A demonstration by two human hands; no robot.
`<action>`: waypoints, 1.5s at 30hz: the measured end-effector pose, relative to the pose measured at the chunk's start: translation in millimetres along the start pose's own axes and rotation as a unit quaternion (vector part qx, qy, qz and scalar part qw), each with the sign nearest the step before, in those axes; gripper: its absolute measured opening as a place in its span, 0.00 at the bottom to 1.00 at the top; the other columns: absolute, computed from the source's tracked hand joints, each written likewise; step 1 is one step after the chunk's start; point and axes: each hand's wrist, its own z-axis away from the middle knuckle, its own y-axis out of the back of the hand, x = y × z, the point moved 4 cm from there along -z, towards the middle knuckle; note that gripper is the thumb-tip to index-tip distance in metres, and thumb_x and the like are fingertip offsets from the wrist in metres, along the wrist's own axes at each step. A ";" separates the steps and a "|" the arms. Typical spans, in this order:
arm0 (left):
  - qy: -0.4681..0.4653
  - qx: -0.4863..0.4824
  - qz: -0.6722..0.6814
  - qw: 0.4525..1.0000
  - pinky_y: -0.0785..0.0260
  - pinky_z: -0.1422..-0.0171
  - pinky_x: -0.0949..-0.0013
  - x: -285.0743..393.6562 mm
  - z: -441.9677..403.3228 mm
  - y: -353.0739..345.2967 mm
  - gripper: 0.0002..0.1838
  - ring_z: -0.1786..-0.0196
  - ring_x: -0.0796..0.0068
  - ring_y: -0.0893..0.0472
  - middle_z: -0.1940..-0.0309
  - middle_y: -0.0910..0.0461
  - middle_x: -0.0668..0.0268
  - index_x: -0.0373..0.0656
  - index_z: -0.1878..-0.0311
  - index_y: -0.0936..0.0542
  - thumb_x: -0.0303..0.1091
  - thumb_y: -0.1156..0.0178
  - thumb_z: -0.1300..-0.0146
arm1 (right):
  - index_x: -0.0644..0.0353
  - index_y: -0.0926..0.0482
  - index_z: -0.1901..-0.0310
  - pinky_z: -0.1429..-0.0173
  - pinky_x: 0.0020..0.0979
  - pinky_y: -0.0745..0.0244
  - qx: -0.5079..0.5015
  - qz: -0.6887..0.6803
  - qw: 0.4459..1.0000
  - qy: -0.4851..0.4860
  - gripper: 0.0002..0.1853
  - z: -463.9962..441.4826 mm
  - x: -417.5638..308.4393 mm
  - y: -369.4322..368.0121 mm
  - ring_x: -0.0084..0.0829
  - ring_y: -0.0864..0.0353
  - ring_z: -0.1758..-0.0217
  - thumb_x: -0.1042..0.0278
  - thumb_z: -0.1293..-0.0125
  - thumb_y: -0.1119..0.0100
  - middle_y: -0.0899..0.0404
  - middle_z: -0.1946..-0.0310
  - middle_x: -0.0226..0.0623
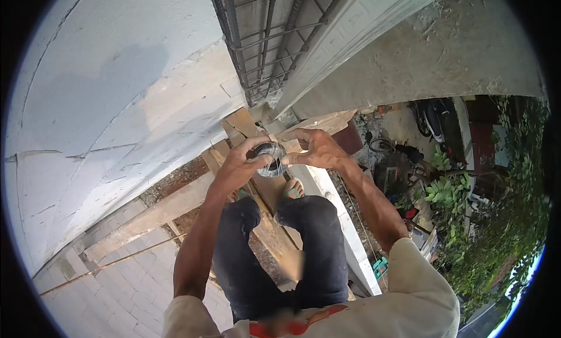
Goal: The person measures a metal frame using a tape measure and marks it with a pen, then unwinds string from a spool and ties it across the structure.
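Between my two hands is a round, shiny grey roll with a dark centre; it looks like wound wire or line, but I cannot tell which. My left hand is closed on its left side, thumb over the face and fingers behind the upper rim. On the other side, my right hand has its thumb and forefinger curled at the right edge. Any loose strand there is too fine to make out. Below the roll, my sandalled feet rest on wooden planks.
A pale block wall rises on the left. Ahead stands a steel rebar cage beside a light concrete face. Lower ground to the right holds a bicycle wheel, clutter and a leafy tree. A beam crosses at left.
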 end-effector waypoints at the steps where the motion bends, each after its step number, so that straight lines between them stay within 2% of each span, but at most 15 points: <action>1: -0.005 -0.013 -0.012 1.000 0.22 0.35 0.66 -13.3 -25.9 -6.0 0.29 0.42 0.73 0.16 0.42 0.14 0.59 0.37 0.29 0.21 0.39 0.27 0.28 | 0.56 0.12 0.37 0.47 0.42 0.20 0.017 -0.008 1.000 -0.001 0.39 -9.4 24.2 -2.8 0.39 0.12 0.52 0.37 0.44 0.17 0.10 0.53 0.48; 4: -0.004 -0.072 -0.019 0.997 0.22 0.35 0.65 -49.3 -84.0 -26.6 0.30 0.42 0.71 0.15 0.42 0.14 0.57 0.37 0.28 0.22 0.40 0.27 0.28 | 0.59 0.12 0.40 0.44 0.43 0.20 0.054 0.042 0.996 0.054 0.37 -27.4 80.3 -7.2 0.40 0.12 0.51 0.41 0.44 0.16 0.09 0.54 0.48; 8: -0.076 -0.077 -0.147 0.983 0.22 0.36 0.64 -69.2 -135.4 -30.3 0.30 0.42 0.68 0.15 0.43 0.14 0.56 0.34 0.28 0.24 0.43 0.31 0.25 | 0.66 0.11 0.45 0.44 0.38 0.19 0.114 -0.150 0.981 0.046 0.30 -47.1 137.2 -3.3 0.37 0.11 0.53 0.50 0.41 0.16 0.08 0.57 0.48; 11: -0.067 -0.049 -0.259 0.962 0.22 0.37 0.63 -76.1 -161.7 3.1 0.30 0.42 0.66 0.14 0.43 0.13 0.55 0.34 0.27 0.25 0.46 0.36 0.21 | 0.72 0.14 0.42 0.45 0.43 0.16 0.373 -0.116 0.919 0.052 0.35 -62.0 170.8 6.4 0.44 0.08 0.52 0.47 0.39 0.17 0.09 0.52 0.56; 14: -0.027 0.045 -0.244 0.968 0.23 0.37 0.63 -83.8 -188.5 32.2 0.27 0.42 0.64 0.14 0.42 0.13 0.54 0.34 0.28 0.25 0.45 0.40 0.19 | 0.71 0.17 0.36 0.41 0.40 0.17 0.474 -0.031 0.878 0.058 0.36 -83.7 183.1 -3.6 0.38 0.09 0.48 0.50 0.36 0.18 0.09 0.51 0.53; 15: -0.044 0.057 -0.204 0.976 0.23 0.37 0.64 -88.6 -199.3 34.5 0.25 0.42 0.66 0.14 0.42 0.13 0.54 0.34 0.30 0.23 0.44 0.40 0.18 | 0.70 0.20 0.34 0.42 0.50 0.16 0.481 -0.035 0.872 0.088 0.37 -93.6 185.8 -7.3 0.59 0.10 0.48 0.48 0.34 0.23 0.12 0.54 0.66; 17: -0.065 0.081 -0.132 0.986 0.23 0.37 0.62 -95.9 -217.3 31.3 0.21 0.42 0.63 0.13 0.44 0.13 0.53 0.33 0.35 0.20 0.41 0.43 0.18 | 0.69 0.21 0.33 0.43 0.50 0.16 0.485 -0.033 0.872 0.062 0.37 -107.0 190.5 -9.9 0.60 0.09 0.50 0.49 0.34 0.23 0.12 0.56 0.66; 19: -0.114 0.081 -0.202 0.969 0.24 0.36 0.60 -103.5 -237.4 28.5 0.21 0.43 0.61 0.14 0.45 0.13 0.51 0.32 0.36 0.20 0.40 0.43 0.18 | 0.67 0.23 0.31 0.44 0.52 0.17 0.446 -0.047 0.894 0.007 0.36 -108.4 187.5 -10.1 0.61 0.10 0.52 0.51 0.32 0.25 0.12 0.60 0.64; 23: -0.131 0.092 -0.229 0.960 0.28 0.34 0.56 -116.5 -268.9 28.6 0.20 0.44 0.53 0.15 0.48 0.13 0.48 0.30 0.38 0.21 0.38 0.43 0.21 | 0.67 0.21 0.32 0.44 0.48 0.16 0.468 -0.034 0.882 0.027 0.38 -136.3 205.1 -17.7 0.59 0.10 0.53 0.46 0.34 0.23 0.12 0.57 0.64; 27: -0.215 0.047 -0.351 0.910 0.28 0.32 0.58 -112.1 -264.2 26.1 0.20 0.44 0.56 0.16 0.49 0.13 0.47 0.30 0.37 0.21 0.35 0.41 0.24 | 0.69 0.22 0.31 0.39 0.45 0.17 0.464 -0.038 0.885 0.033 0.39 -152.6 209.4 -23.7 0.58 0.11 0.43 0.47 0.33 0.23 0.13 0.48 0.66; 30: -0.172 0.036 -0.309 0.934 0.30 0.30 0.60 -131.9 -264.6 27.0 0.20 0.40 0.58 0.17 0.46 0.14 0.50 0.31 0.36 0.20 0.34 0.38 0.25 | 0.74 0.24 0.30 0.35 0.42 0.18 0.442 -0.087 0.890 0.065 0.42 -169.2 217.2 -28.7 0.52 0.11 0.39 0.47 0.32 0.23 0.14 0.43 0.66; 32: -0.111 -0.001 -0.114 0.987 0.31 0.26 0.61 -143.7 -273.1 23.9 0.22 0.35 0.62 0.18 0.42 0.15 0.54 0.33 0.32 0.22 0.32 0.36 0.24 | 0.77 0.26 0.29 0.34 0.40 0.19 0.435 -0.131 0.885 0.106 0.43 -177.0 217.7 -33.1 0.49 0.12 0.37 0.47 0.32 0.22 0.14 0.41 0.66; 35: -0.074 -0.039 0.034 0.996 0.33 0.17 0.57 -151.9 -277.7 16.9 0.26 0.27 0.61 0.24 0.31 0.23 0.53 0.32 0.27 0.29 0.32 0.36 0.21 | 0.79 0.28 0.27 0.31 0.39 0.20 0.413 -0.231 0.872 0.126 0.45 -186.1 222.4 -36.1 0.45 0.14 0.34 0.49 0.32 0.22 0.16 0.38 0.63; 42: -0.066 -0.065 0.123 0.988 0.26 0.24 0.58 -171.7 -300.5 -0.9 0.18 0.35 0.66 0.19 0.38 0.19 0.59 0.36 0.35 0.23 0.27 0.34 0.24 | 0.75 0.27 0.26 0.30 0.37 0.20 0.369 -0.289 0.876 0.113 0.42 -199.0 234.1 -38.6 0.41 0.14 0.34 0.52 0.31 0.22 0.16 0.35 0.57; 45: -0.061 -0.005 0.111 0.992 0.24 0.30 0.61 -170.8 -303.6 -6.5 0.18 0.37 0.70 0.18 0.40 0.18 0.61 0.37 0.36 0.23 0.24 0.34 0.26 | 0.75 0.26 0.27 0.30 0.38 0.21 0.343 -0.309 0.879 0.120 0.44 -194.9 231.5 -36.9 0.43 0.14 0.33 0.49 0.34 0.21 0.17 0.35 0.59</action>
